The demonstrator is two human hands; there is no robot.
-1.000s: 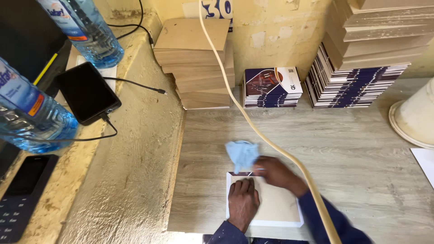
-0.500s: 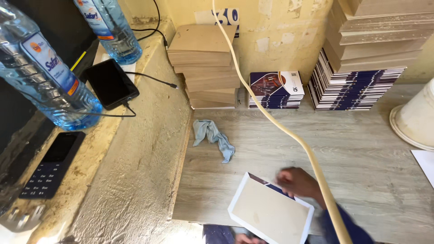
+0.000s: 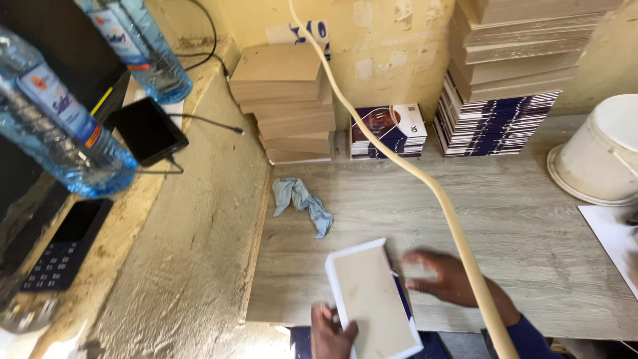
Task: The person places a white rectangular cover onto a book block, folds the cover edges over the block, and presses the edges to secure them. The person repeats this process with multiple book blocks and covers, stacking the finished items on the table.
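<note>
A flat rectangular board (image 3: 369, 299) with a tan face, a white border and a dark blue underside lies tilted at the near edge of the wooden table (image 3: 518, 219). My left hand (image 3: 330, 332) grips its lower left edge. Just right of the board, my right hand (image 3: 445, 279) is blurred, with fingers spread and nothing in it. A crumpled light blue cloth (image 3: 302, 203) lies on the table beyond the board, apart from both hands.
A cream hose (image 3: 399, 159) runs diagonally over the table and my right arm. Against the back wall stand brown board stacks (image 3: 286, 100) and blue-and-white booklet stacks (image 3: 495, 123). A white bucket (image 3: 595, 159) is right; bottles (image 3: 60, 126), a phone (image 3: 147, 131) and a calculator (image 3: 63, 256) are left.
My right hand let go of the blue cloth, which now lies farther back on the table. The board has been lifted and turned, now held by my left hand.
</note>
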